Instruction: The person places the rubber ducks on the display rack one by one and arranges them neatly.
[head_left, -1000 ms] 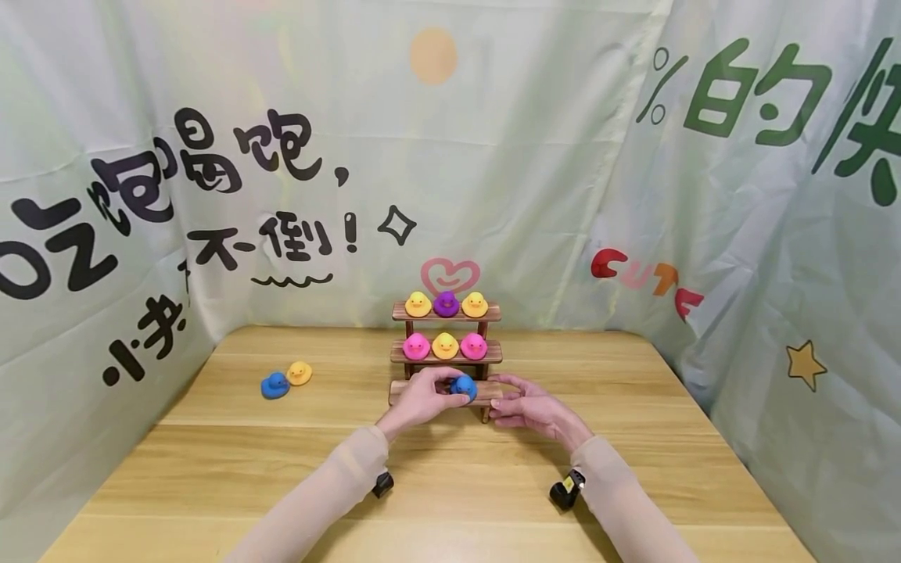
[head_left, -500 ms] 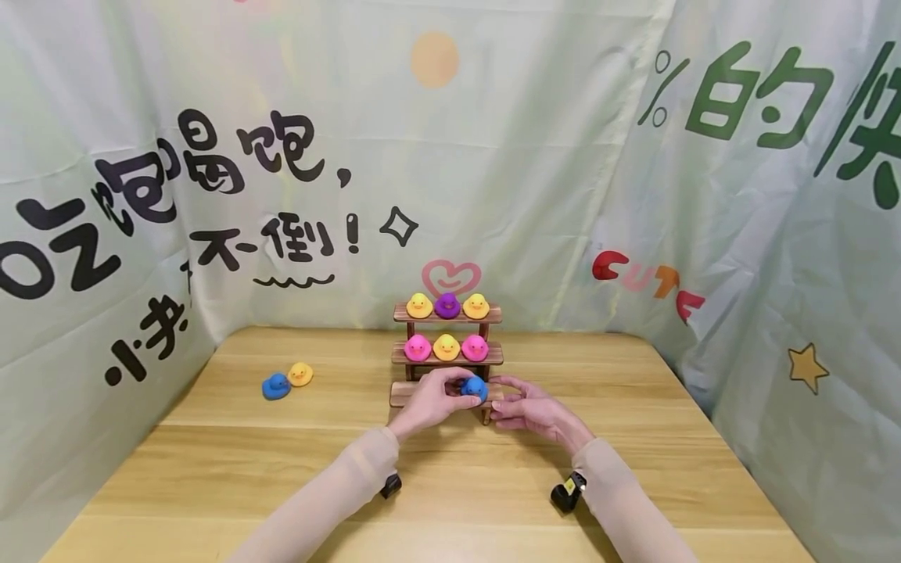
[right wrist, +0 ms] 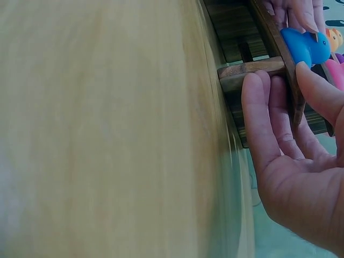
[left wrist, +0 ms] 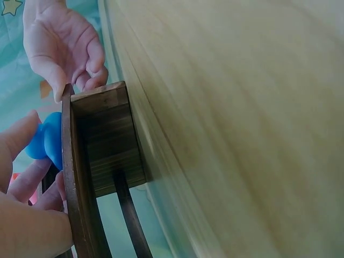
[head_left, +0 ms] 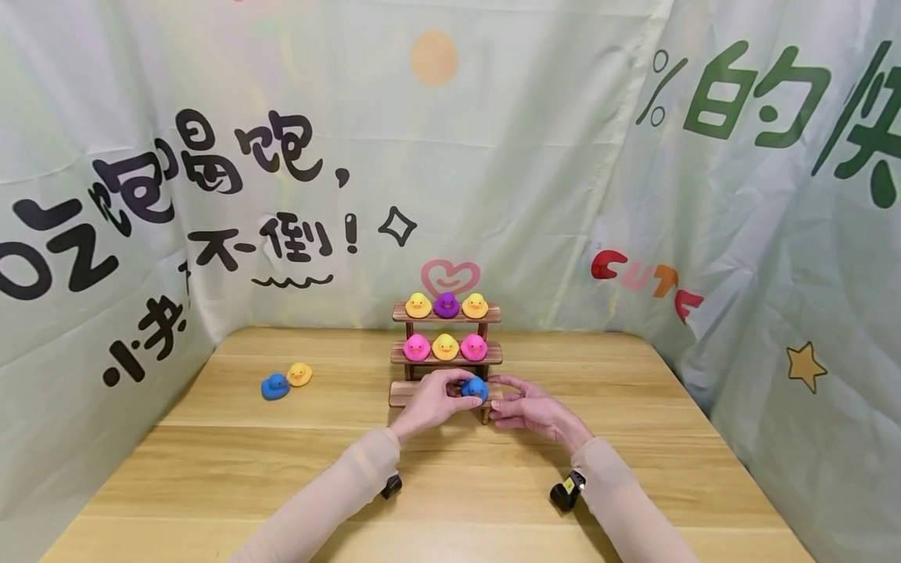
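Note:
My left hand (head_left: 431, 404) pinches a blue rubber duck (head_left: 475, 389) at the right end of the bottom tier of a small wooden display rack (head_left: 403, 393). In the left wrist view the duck's base (left wrist: 52, 141) sits against the board. My right hand (head_left: 531, 408) grips the right end of that tier. The right wrist view has its thumb (right wrist: 314, 86) by the board's top edge and the other fingers curled below, beside the rack's leg (right wrist: 250, 68). Pink ducks (head_left: 416, 347) flank a yellow duck (head_left: 445, 346) on the middle tier.
Along the top tier, a purple duck (head_left: 446, 305) stands between two yellow ducks (head_left: 418, 306). Another blue duck (head_left: 274, 385) and a yellow duck (head_left: 299, 374) lie on the wooden table (head_left: 464, 500) at left. A printed cloth (head_left: 535, 195) hangs behind and at both sides.
My left hand has slid the blue duck a little to the right along the bottom tier, then stopped. The right hand has stayed at the rack's end.

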### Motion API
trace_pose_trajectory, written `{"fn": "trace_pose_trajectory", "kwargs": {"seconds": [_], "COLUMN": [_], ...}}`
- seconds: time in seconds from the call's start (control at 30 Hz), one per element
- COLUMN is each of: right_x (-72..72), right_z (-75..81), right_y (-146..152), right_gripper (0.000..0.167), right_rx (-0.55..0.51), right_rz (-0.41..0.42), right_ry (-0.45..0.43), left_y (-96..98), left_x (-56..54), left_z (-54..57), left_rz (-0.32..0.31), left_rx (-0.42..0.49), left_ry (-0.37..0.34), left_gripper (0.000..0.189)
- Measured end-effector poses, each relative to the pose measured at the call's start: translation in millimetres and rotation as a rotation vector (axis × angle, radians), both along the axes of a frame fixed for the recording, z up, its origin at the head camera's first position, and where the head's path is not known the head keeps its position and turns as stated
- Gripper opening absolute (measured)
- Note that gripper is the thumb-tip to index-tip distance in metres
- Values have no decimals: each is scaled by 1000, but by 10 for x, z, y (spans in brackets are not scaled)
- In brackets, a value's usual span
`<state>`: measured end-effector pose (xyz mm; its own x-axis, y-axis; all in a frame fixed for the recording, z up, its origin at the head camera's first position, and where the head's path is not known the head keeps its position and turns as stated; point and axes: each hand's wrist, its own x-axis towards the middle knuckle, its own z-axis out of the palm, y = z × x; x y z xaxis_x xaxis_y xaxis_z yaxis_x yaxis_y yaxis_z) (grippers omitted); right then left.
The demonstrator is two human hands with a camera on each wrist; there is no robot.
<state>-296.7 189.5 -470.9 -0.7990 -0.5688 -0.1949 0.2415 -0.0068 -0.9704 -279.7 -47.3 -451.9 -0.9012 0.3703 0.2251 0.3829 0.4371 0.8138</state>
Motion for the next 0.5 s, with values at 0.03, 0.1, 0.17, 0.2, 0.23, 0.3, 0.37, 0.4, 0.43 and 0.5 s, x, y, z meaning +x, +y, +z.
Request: {"fn": "trace_pose_trajectory", "kwargs": {"seconds": [0.03,0.1,0.17,0.2,0.23,0.3,0.37,0.4,0.43,0.5], "right_x": [0,6,19,26,31,36,37,36,36,36], "right_z": [1,6,13,17,19,21,23,24,24,27], "right_y": [0,-1,-5,-6,-7,-7,-5,-4,-3,-4], "right_gripper": [67,67,67,67,67,67,67,67,67,66], "right_rx": [0,1,3,3,4,6,7,8,9,10], "right_rz": [0,0,-3,-5,-6,-7,-8,-8,-9,-10], "right_ry": [0,2,1,0,-1,-2,-3,-4,-3,-3], "left_y": [-1,-5,-12,-15,-18,-21,-22,-21,-20,-17], "left_x": [-1,-4,-2,1,0,4,6,6,7,9], "left_z": [2,-2,-4,-4,-4,1,7,11,14,18], "left_rz": [-1,-4,-5,-5,-6,-5,-2,-2,-1,1], "left_rx": [-2,-9,-15,-17,-20,-25,-32,-35,-38,-44], "left_ry": [1,3,2,1,1,-5,-5,-5,-5,-5], "left_gripper": [39,39,38,37,37,35,34,34,33,33]}}
